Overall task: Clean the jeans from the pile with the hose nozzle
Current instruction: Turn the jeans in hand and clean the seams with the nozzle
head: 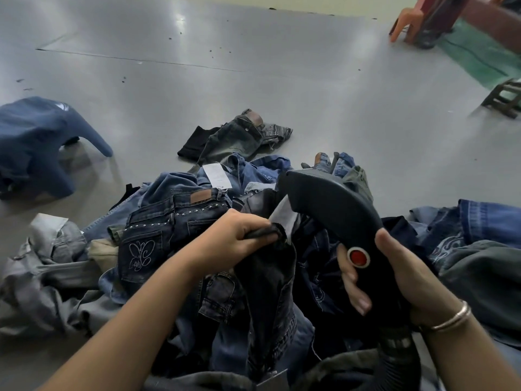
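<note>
While one left hand gripped one black jeans leg, one right hand clasped one hose nozzle, one heaped pile, hands apart.

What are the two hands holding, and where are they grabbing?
The left hand grips the black denim jeans by a bunched top edge. The right hand holds the black plastic hose nozzle at its handle, beside the red button.
</note>
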